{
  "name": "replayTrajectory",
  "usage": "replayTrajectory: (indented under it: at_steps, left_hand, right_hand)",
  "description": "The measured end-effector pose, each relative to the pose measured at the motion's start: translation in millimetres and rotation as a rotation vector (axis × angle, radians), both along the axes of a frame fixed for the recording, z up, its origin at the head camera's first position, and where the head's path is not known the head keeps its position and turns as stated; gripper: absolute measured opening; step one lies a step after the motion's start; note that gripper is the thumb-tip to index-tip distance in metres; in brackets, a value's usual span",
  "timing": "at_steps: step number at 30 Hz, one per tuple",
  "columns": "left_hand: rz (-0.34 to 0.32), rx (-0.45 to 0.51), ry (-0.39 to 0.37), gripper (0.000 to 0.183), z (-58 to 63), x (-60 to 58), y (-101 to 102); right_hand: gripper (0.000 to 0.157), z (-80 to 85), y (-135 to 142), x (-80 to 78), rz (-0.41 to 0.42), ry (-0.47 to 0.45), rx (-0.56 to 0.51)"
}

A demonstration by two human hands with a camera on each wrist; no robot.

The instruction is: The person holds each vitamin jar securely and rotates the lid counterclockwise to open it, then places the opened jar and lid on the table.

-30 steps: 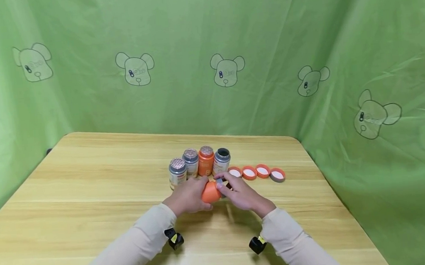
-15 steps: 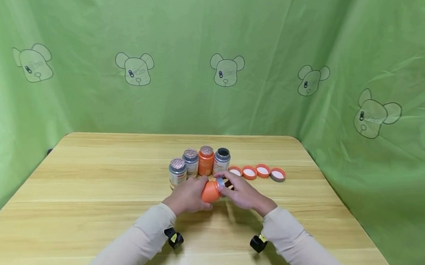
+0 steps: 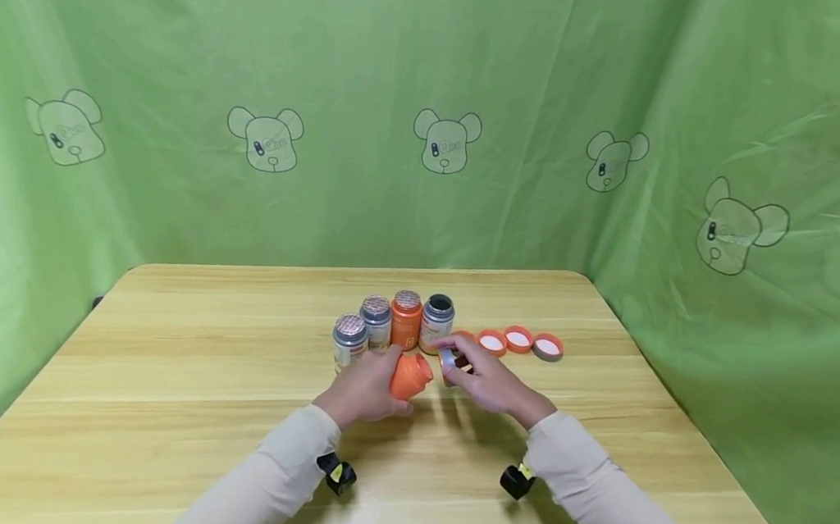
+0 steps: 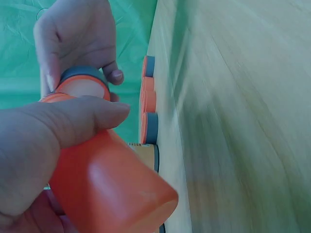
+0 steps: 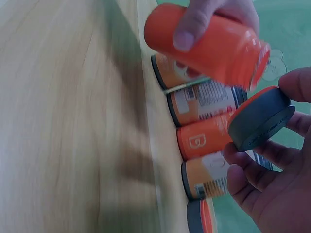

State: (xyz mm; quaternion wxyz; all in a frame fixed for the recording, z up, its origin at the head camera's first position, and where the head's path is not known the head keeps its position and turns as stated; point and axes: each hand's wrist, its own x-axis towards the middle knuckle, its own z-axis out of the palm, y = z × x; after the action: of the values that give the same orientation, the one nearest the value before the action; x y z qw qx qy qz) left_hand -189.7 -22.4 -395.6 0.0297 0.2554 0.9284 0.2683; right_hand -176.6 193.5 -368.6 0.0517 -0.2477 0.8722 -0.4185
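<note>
My left hand (image 3: 365, 388) grips an orange bottle (image 3: 408, 377) around its body, the bottle tilted with its mouth toward the right. In the right wrist view the mouth shows no cap on it. My right hand (image 3: 492, 384) pinches a dark grey screw cap (image 5: 261, 119) with an orange inner rim by its edge. A small gap parts cap and bottle. Behind the hands stand a grey bottle (image 3: 351, 345) and a second grey bottle (image 3: 376, 321), both with foil-like tops. Beside them are an orange bottle (image 3: 406, 321) with a similar top and a grey bottle (image 3: 437, 320) with an uncovered dark mouth.
Several caps lie in a row, white inside up, right of the standing bottles; one is an orange-rimmed cap (image 3: 518, 339), and the far-right one is a grey-sided cap (image 3: 548, 347). The wooden table (image 3: 183, 445) backs onto a green curtain (image 3: 356, 201).
The cap has come off the orange bottle. My right hand has moved slightly right with the cap, and my left hand slightly left with the bottle.
</note>
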Motion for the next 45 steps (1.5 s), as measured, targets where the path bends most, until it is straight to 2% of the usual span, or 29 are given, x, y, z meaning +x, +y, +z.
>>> replayTrajectory:
  at_steps: [3,7,11,16,19,22,29,36,39,45]
  left_hand:
    - [0.012,0.013,-0.014,0.072,-0.8,-1.5,-5]
    - [0.035,0.031,-0.021,0.088,0.1,-4.7,-11]
    - [0.049,0.057,-0.033,0.106,1.0,-5.5,-16]
    - [0.066,0.059,-0.018,0.097,-1.6,-5.3,-23]
    - [0.079,0.048,-0.014,0.09,-2.0,-5.9,-28]
    - [0.09,0.046,-0.017,0.088,-2.1,-6.0,-32]
    - [0.147,0.023,-0.031,0.073,-3.4,-5.9,-44]
    - [0.199,-0.025,-0.042,0.082,0.8,-3.4,-54]
    - [0.206,-0.026,-0.042,0.08,1.8,-3.3,-58]
    - [0.243,-0.038,-0.049,0.081,2.2,-4.4,-68]
  right_hand:
    - [0.033,8.4,3,4.9,-0.037,0.007,0.001]
    - [0.032,1.2,18,-0.1,-0.098,-0.009,-0.015]
    - [0.034,-21.0,43,-13.1,-0.173,-0.029,-0.035]
    - [0.033,-57.8,76,-31.9,-0.264,-0.007,-0.017]
    - [0.032,-67.8,90,-36.4,-0.29,0.007,-0.007]
    - [0.027,-70.4,102,-36.6,-0.303,0.018,0.007]
    - [0.025,-71.2,126,-31.6,-0.386,0.027,0.157]
    - [0.029,-73.8,142,-31.8,-0.387,0.05,0.288]
    - [0.03,-72.0,150,-31.5,-0.416,0.035,0.323]
    - [0.029,-62.7,170,-27.9,-0.515,-0.076,0.359]
